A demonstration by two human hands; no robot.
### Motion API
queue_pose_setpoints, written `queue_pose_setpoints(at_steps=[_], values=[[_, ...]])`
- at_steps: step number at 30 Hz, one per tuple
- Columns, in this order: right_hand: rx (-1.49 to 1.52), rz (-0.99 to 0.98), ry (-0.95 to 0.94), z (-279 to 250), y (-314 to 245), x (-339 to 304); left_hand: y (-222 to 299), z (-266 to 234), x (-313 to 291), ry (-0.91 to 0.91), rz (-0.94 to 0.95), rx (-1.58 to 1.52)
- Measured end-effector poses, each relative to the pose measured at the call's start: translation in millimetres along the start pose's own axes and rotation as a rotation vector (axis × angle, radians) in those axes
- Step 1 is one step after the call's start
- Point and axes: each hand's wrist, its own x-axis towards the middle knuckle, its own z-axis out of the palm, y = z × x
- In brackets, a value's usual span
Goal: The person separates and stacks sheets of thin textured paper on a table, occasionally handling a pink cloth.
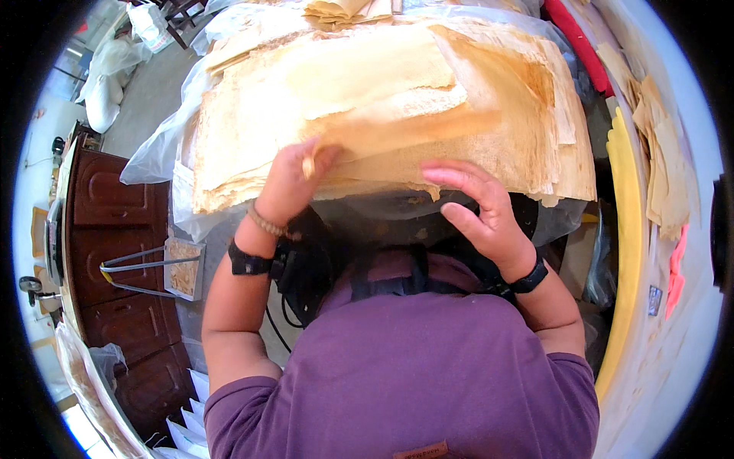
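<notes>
A thick stack of thin tan sheets point(252, 122) with ragged edges lies in front of me; I cannot tell whether they are veneer or stiff paper. My left hand point(298, 174) is closed in a pinch on one edge of a narrow tan sheet point(413, 136). That sheet stretches rightward over the stack and is smeared by motion. On top of the stack, just beyond it, rests a smaller pale piece point(375, 73). Near the stack's front edge, my right hand point(485, 213) has thumb and fingers spread, with nothing in it.
Clear plastic sheeting point(157, 149) hangs out from under the stack. Dark red cabinets point(118, 252) stand at left, beside a small tray of scraps point(183, 268). A long yellow padded edge point(628, 252) runs along the right, with loose tan sheets point(665, 168) past it.
</notes>
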Motion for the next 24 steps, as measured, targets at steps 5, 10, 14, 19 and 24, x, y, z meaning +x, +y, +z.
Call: queue_pose_setpoints(at_steps=[5, 10, 14, 19, 24], values=[[-0.654, -0.205, 0.075, 7, 0, 43, -27, -15, 40, 0.141, -0.52, -0.032], [-1.021, -0.2, 0.041, 7, 58, 74, -42, -6, 49, 0.254, -0.487, -0.069], [-1.027, -0.178, 0.014, 9, 71, 77, -24, 5, 51, 0.322, -0.461, 0.4], [-1.019, -0.143, -0.052, 5, 64, 81, 27, 21, 40, 0.523, -0.094, 0.984], [-1.031, -0.144, -0.012, -7, 65, 88, -4, 37, 52, 0.058, 0.07, 0.9]])
